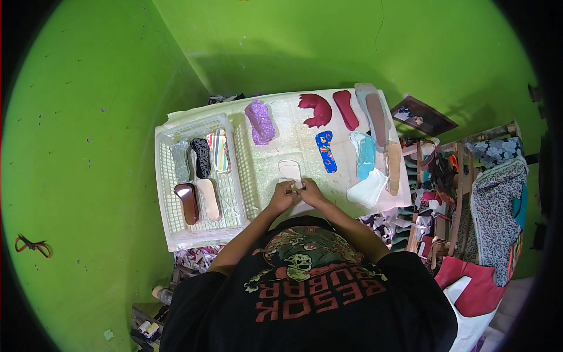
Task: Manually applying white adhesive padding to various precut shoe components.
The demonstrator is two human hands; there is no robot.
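A pale cream insole-shaped piece (290,169) lies at the near middle of the table, its rounded end pointing away from me. My left hand (284,196) is closed on its near left edge, while my right hand (310,192) grips the near right edge. The fingertips almost meet at the near end and hide part of it. Beyond my hands, to the right, is a blue patterned sole-shaped piece (326,152). A crumpled shiny purple piece (260,122) rests farther off to the left.
On the left, a white plastic basket (241,176) holds several sole-shaped pieces and striped material. Dark red pieces (316,110), teal material (366,155) and white material (367,189) lie to the right. A wooden rack (460,188) stands beyond the table's right edge; scissors (34,246) hang on the left wall.
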